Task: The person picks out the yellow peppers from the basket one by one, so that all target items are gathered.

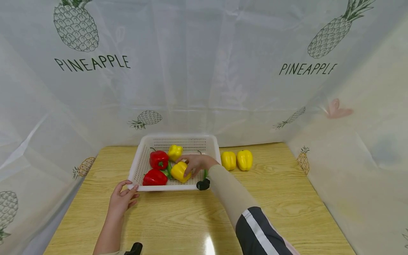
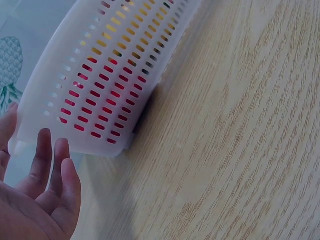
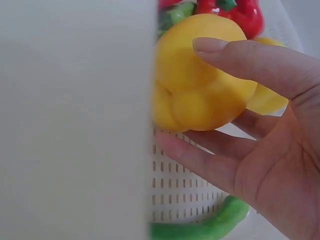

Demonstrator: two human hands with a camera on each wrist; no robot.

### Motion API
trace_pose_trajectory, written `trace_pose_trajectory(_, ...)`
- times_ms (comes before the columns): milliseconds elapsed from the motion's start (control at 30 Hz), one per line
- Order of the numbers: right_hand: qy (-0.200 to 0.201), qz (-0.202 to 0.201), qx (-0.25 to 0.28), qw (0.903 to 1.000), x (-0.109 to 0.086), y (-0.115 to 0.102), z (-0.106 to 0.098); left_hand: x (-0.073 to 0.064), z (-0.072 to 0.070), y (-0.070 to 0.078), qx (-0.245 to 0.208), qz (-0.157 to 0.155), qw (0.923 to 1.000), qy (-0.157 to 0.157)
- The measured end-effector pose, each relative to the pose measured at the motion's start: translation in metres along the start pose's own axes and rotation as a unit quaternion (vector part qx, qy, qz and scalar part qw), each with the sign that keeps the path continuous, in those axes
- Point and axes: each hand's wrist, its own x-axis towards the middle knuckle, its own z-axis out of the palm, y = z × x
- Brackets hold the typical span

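A white perforated plastic basket (image 1: 174, 188) stands toward the back of the wooden table. My left hand (image 1: 121, 200) grips its near left corner, thumb and fingers at the rim; in the left wrist view the other fingers lie by the outer wall. Inside the basket, my right hand (image 1: 198, 163) holds a yellow bell pepper (image 3: 200, 75), thumb on top and fingers beneath. Two red bell peppers (image 1: 158, 160) lie to its left, with a second yellow bell pepper (image 1: 175, 152) behind it. Between them shows something green (image 1: 167, 172). A long curved green vegetable (image 3: 210, 227) lies at the basket's right side.
Two more yellow bell peppers (image 1: 228, 160) (image 1: 244, 160) sit side by side on the wooden table (image 1: 280, 198), right of the basket. A pale curtain (image 1: 204, 71) printed with pineapples hangs behind the table and along both sides.
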Motion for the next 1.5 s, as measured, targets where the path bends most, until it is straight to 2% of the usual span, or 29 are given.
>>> trace_pose_trajectory(233,-0.007,-0.004,0.025,0.9996,-0.0001,-0.0022,0.0003,0.0001,0.0004,0.0005,0.003,0.001,1.0000,0.001)
trace_pose_trajectory(400,-0.008,-0.001,0.024,0.9997,0.0006,-0.0025,0.0001,0.0001,0.0006,0.0009,0.005,0.001,1.0000,0.001)
trace_pose_trajectory(667,0.018,0.004,0.017,0.9997,0.0004,-0.0016,-0.0007,-0.0012,0.0008,0.0025,0.006,-0.001,1.0000,0.002)
trace_pose_trajectory(900,0.022,0.008,0.041,0.9989,-0.0051,-0.0032,0.0022,-0.0018,0.0014,0.0023,0.007,-0.002,1.0000,0.002)
trace_pose_trajectory(1133,0.020,0.006,0.025,0.9995,-0.0065,-0.0035,0.0022,-0.0029,0.0019,0.0039,0.007,-0.004,1.0000,0.004)
trace_pose_trajectory(1500,-0.008,0.033,-0.021,0.9992,-0.0016,0.0035,-0.0016,-0.0045,0.0003,0.0019,0.015,-0.010,0.9998,-0.001)
